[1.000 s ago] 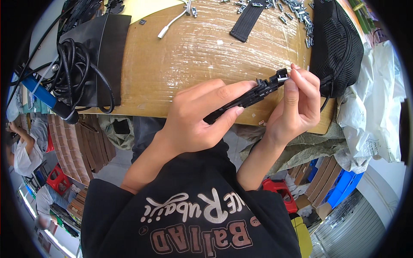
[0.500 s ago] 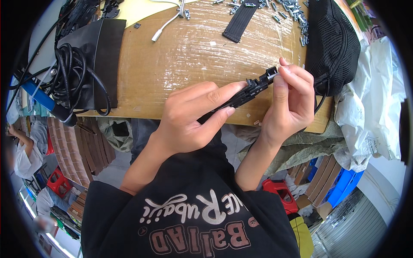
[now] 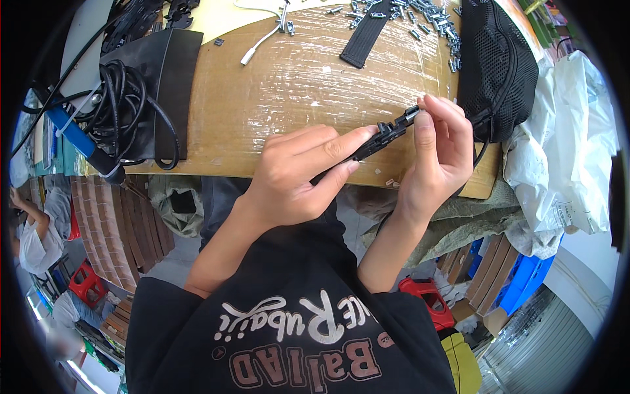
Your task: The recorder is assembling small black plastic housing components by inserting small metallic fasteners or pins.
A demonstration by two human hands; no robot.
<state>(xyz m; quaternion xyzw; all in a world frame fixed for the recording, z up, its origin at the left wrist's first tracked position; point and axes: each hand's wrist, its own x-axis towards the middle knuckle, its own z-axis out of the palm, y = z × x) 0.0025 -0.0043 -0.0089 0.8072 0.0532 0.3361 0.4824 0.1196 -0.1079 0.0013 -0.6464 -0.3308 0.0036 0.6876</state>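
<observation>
My left hand (image 3: 295,169) is closed around a long, narrow black plastic part (image 3: 388,136), gripping it between thumb and fingers. The part tilts up to the right, over the table's near side, with small raised bits along its upper edge. At its far end sits a small, shiny metal-looking piece (image 3: 411,113). My right hand (image 3: 438,154) has thumb and forefinger pinched at that end. What lies between those fingertips is mostly hidden. Past both hands, several small metal pieces (image 3: 445,34) lie scattered at the table's back right.
A wrapped tabletop (image 3: 262,98) spreads under my hands. Coiled black cable (image 3: 134,111) and a blue-and-black tool (image 3: 75,134) lie left. A black strap (image 3: 365,39) and white cable (image 3: 262,44) lie at the back. A black mesh bag (image 3: 497,72) stands right, beside white plastic sacks (image 3: 577,144).
The dark upright bit at the black part's far end now lies in line with it. My right fingertips have shifted slightly. The whole view has moved a little.
</observation>
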